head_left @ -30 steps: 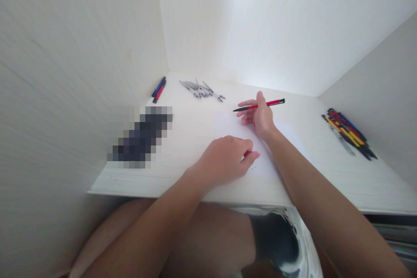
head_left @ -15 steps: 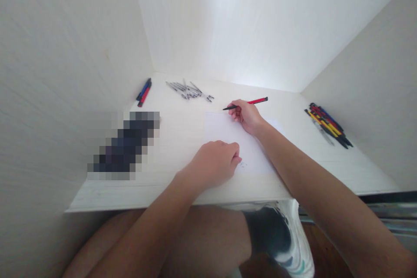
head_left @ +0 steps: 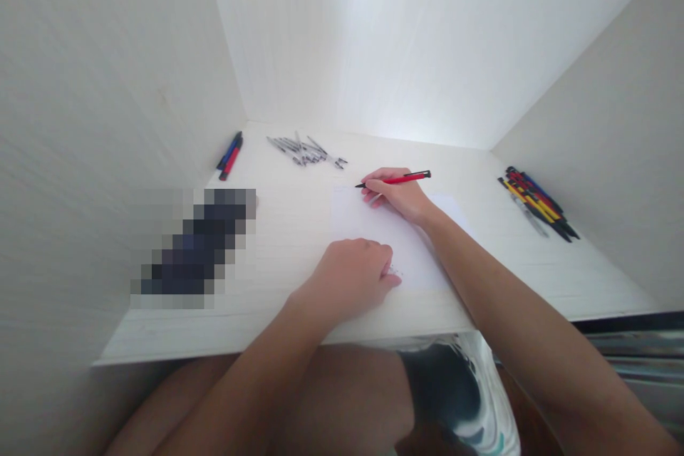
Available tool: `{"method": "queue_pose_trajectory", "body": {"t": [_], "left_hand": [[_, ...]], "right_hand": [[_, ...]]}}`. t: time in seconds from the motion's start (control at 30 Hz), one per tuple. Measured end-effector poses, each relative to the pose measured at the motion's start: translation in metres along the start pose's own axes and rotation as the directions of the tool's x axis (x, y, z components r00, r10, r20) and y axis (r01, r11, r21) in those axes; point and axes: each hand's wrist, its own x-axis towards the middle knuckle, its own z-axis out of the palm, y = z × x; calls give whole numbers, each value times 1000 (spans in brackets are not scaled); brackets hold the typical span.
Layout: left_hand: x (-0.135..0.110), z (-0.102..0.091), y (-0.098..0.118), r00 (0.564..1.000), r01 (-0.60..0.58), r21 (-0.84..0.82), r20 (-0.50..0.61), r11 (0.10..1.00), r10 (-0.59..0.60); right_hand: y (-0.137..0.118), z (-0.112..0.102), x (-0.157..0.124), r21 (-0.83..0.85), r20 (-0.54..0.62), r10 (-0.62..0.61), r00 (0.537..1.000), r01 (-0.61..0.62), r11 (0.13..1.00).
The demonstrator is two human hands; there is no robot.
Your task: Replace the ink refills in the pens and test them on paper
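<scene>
A: A white desk (head_left: 534,278) set in a pale-walled alcove, seen from over the sitter's knees. What do the hands show?

B: The right hand (head_left: 398,194) is closed around a red pen (head_left: 395,179), its dark tip pointing left at the far edge of a sheet of paper (head_left: 363,217). The left hand (head_left: 350,274) rests on the near part of that sheet, fingers curled under in a loose fist. Whether anything sits inside it cannot be told.

A: Anything written?

B: Small dark marks (head_left: 395,272) just beside the left fingertips, too small to read and partly covered.

A: And around the hands?

B: Beyond the right hand, a scatter of thin grey sticks (head_left: 304,149), too small to identify for certain. Further left, against the wall, a blue pen and a red one (head_left: 229,155) lie side by side. Well off to the right of the right hand, a heap of coloured pens (head_left: 537,203). Left of the left hand, a pixelated dark patch (head_left: 195,246) hides whatever lies there. The paper's right corner is cut off by the right forearm.
</scene>
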Motion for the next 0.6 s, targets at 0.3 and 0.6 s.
{"method": "queue_pose_trajectory", "body": {"t": [0.3,0.6], "left_hand": [[-1,-5,5,998,43,28,41,999,-44],[0,-3,3,998,45,34,39,998,-46]], "right_hand": [[7,7,25,-35,45,0,999,2,999],[11,13,24,-168,49,-128,991,134,977]]}}
